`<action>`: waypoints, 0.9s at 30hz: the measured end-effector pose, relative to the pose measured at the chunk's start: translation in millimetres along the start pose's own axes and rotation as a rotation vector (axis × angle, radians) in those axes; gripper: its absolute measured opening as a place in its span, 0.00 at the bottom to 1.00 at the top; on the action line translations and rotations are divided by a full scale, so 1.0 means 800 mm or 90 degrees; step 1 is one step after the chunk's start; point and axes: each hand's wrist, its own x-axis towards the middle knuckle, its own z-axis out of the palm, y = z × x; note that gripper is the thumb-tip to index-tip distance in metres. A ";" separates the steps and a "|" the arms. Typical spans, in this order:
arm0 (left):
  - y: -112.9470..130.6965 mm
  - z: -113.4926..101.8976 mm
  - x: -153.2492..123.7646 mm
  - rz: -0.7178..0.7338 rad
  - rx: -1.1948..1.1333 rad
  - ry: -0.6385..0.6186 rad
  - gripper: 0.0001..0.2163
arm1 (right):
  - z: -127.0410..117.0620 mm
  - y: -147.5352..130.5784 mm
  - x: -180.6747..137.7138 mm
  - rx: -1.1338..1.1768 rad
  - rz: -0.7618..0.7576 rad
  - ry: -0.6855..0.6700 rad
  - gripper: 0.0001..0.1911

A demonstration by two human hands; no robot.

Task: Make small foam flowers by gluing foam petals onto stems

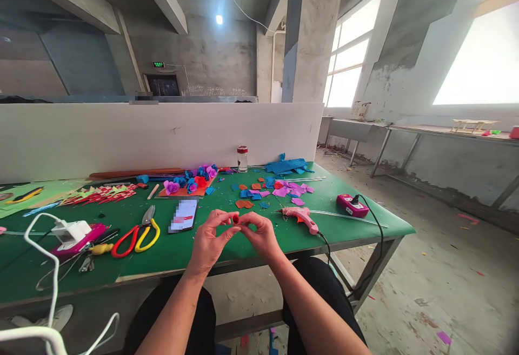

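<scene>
My left hand point(213, 236) and my right hand point(259, 235) meet above the table's front edge, fingertips pinched together. Between them is a small dark red rolled piece point(235, 219), apparently crepe paper, mostly covered by the fingers. Just beyond the hands lie orange paper pieces point(244, 203). To the right of my right hand, a pink hot glue gun point(302, 219) rests on the green tabletop point(227, 249). A phone point(183, 215) lies to the left of my left hand, with red-and-yellow-handled scissors point(140, 234) farther left.
Finished paper flowers point(194, 179) sit behind the phone. Blue and purple petals point(294, 188) spread across the back right, near a red-lidded jar point(242, 159). Pink power strips point(352, 206) with cords lie at both sides. A white panel point(162, 133) stands behind the table.
</scene>
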 end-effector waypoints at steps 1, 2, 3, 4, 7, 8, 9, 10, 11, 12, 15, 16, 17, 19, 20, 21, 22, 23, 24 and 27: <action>-0.001 -0.003 0.001 0.008 0.016 0.001 0.15 | -0.002 -0.001 0.001 0.006 -0.001 0.007 0.09; -0.002 -0.006 0.001 0.011 0.028 0.005 0.18 | -0.003 -0.002 0.001 0.030 0.015 0.007 0.09; -0.004 -0.009 0.002 0.010 0.033 0.009 0.18 | -0.004 -0.003 0.002 0.064 0.042 0.002 0.10; -0.005 -0.010 0.003 0.009 0.034 0.016 0.17 | -0.005 -0.004 0.003 0.095 0.072 -0.004 0.11; -0.008 -0.010 0.003 -0.008 0.032 0.013 0.12 | -0.004 -0.005 0.003 0.134 0.130 -0.021 0.13; -0.009 -0.007 0.003 -0.014 0.033 0.008 0.12 | -0.003 -0.005 0.003 0.133 0.135 -0.022 0.14; -0.010 -0.005 0.003 -0.019 0.033 0.004 0.11 | -0.002 -0.004 0.003 0.135 0.137 -0.021 0.14; -0.011 -0.002 0.003 -0.022 0.035 0.002 0.10 | 0.000 -0.004 0.002 0.138 0.139 -0.023 0.14; -0.012 0.001 0.002 -0.021 0.039 0.001 0.09 | 0.001 -0.003 0.001 0.141 0.139 -0.026 0.14; -0.012 0.003 0.002 -0.019 0.046 0.006 0.09 | 0.003 -0.002 0.001 0.140 0.139 -0.026 0.14; -0.011 0.008 0.000 -0.003 0.084 0.054 0.09 | 0.006 0.003 -0.001 0.116 0.131 -0.017 0.14; -0.011 0.008 -0.001 0.003 0.098 0.075 0.09 | 0.006 0.005 -0.002 0.105 0.125 -0.011 0.14; -0.010 0.008 -0.001 0.010 0.111 0.090 0.08 | 0.007 0.007 -0.003 0.096 0.119 -0.008 0.14; -0.009 0.009 -0.003 0.019 0.130 0.097 0.08 | 0.008 0.010 -0.003 0.085 0.111 -0.007 0.13; -0.009 0.009 -0.003 0.022 0.135 0.092 0.08 | 0.008 0.012 -0.004 0.081 0.109 -0.007 0.13; -0.009 0.010 -0.003 0.024 0.138 0.088 0.07 | 0.008 0.013 -0.004 0.078 0.106 -0.005 0.12; -0.009 0.010 -0.004 0.026 0.141 0.086 0.07 | 0.008 0.014 -0.004 0.074 0.102 -0.002 0.12; -0.009 0.011 -0.004 0.029 0.144 0.086 0.07 | 0.008 0.014 -0.004 0.070 0.095 0.003 0.12; -0.009 0.012 -0.004 0.035 0.148 0.089 0.07 | 0.008 0.015 -0.004 0.064 0.088 0.009 0.11; -0.007 0.013 -0.005 0.068 0.169 0.094 0.07 | 0.007 0.015 -0.003 0.046 0.066 0.021 0.11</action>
